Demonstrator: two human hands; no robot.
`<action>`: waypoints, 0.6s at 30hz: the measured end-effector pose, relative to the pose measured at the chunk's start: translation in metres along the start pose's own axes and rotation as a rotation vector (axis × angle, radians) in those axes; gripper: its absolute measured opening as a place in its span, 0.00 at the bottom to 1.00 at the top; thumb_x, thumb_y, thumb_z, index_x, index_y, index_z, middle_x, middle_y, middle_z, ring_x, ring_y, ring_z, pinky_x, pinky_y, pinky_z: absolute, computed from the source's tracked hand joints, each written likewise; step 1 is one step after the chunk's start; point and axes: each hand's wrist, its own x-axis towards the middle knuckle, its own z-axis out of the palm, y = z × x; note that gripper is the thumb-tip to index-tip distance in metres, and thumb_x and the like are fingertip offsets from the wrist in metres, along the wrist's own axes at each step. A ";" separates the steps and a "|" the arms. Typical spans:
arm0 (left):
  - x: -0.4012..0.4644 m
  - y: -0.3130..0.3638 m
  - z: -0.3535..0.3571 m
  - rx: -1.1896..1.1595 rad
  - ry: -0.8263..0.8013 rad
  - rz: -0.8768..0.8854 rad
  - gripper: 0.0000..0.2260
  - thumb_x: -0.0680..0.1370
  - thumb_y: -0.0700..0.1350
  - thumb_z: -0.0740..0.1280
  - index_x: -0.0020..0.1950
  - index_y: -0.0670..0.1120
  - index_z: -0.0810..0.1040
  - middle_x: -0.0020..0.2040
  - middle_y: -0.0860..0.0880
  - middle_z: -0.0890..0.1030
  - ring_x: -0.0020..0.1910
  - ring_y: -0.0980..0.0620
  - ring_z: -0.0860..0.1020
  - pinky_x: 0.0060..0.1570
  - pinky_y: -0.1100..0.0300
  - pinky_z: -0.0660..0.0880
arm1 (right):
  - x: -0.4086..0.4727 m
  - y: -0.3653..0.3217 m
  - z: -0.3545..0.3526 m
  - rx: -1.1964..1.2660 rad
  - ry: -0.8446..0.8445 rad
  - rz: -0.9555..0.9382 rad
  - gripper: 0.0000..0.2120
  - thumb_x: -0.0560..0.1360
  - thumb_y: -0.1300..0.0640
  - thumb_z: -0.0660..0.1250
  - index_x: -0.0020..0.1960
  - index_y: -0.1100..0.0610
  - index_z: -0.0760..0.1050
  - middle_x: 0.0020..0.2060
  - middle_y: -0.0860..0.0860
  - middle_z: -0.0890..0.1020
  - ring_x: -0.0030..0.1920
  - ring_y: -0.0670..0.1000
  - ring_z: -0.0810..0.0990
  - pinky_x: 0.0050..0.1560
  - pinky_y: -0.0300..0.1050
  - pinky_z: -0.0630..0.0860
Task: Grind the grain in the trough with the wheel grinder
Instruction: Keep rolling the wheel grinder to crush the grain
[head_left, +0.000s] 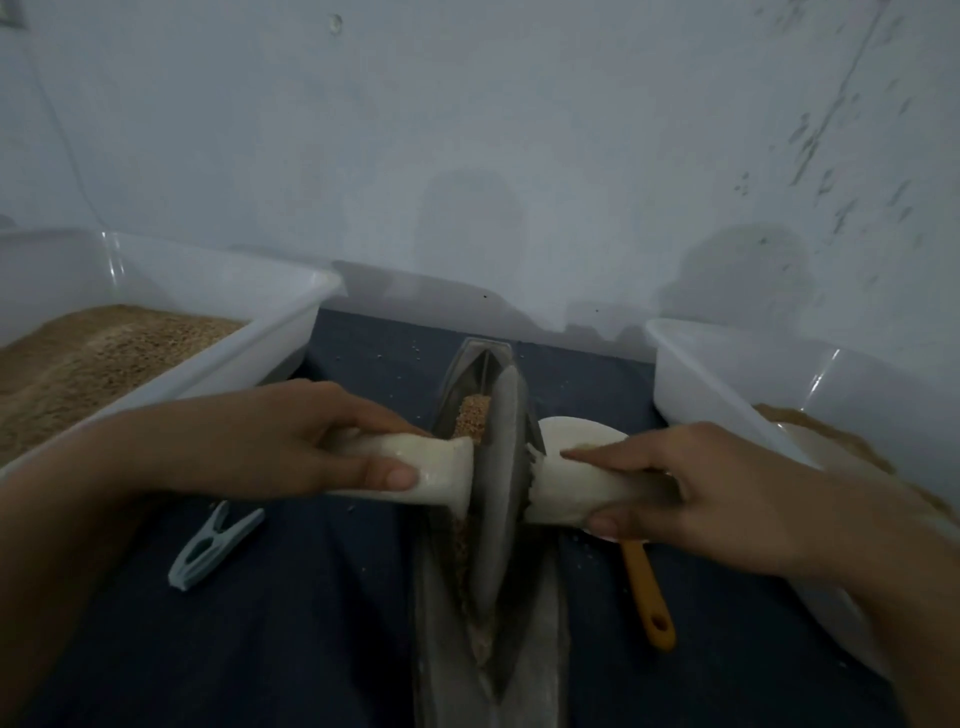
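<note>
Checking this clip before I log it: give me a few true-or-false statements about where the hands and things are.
1. Both hands grip the grinder's handles: true; left hand, right hand.
2. The wheel lies flat on the cloth: false; it stands on edge in the trough.
3. A clothes peg lies left of the trough: true.
4. The left tub holds no grain: false; it holds much grain.
5. The yellow-handled scoop is in the right hand: false; it lies on the cloth.

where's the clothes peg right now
In the head view the peg lies on the dark cloth at lower left, just below the left hand and left of the trough, in front of the left tub.
</note>
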 end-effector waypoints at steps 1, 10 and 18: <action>0.002 -0.002 0.002 0.030 0.037 -0.039 0.24 0.65 0.70 0.59 0.59 0.68 0.74 0.52 0.64 0.80 0.50 0.67 0.77 0.52 0.67 0.72 | 0.005 0.002 0.005 -0.046 0.076 0.015 0.22 0.69 0.39 0.67 0.61 0.30 0.68 0.57 0.38 0.78 0.54 0.38 0.75 0.54 0.37 0.71; 0.029 -0.017 0.033 0.570 0.570 -0.080 0.29 0.71 0.66 0.51 0.72 0.62 0.60 0.58 0.56 0.75 0.58 0.53 0.72 0.54 0.59 0.61 | 0.044 0.020 0.034 -0.328 0.430 0.062 0.27 0.76 0.46 0.63 0.73 0.45 0.59 0.60 0.46 0.76 0.57 0.49 0.72 0.53 0.41 0.64; -0.001 -0.002 0.000 0.028 0.038 0.031 0.21 0.65 0.74 0.59 0.56 0.75 0.72 0.50 0.70 0.79 0.49 0.70 0.77 0.48 0.75 0.70 | 0.001 0.004 0.000 -0.094 0.043 -0.045 0.20 0.69 0.40 0.68 0.57 0.28 0.66 0.44 0.34 0.79 0.49 0.33 0.74 0.49 0.30 0.69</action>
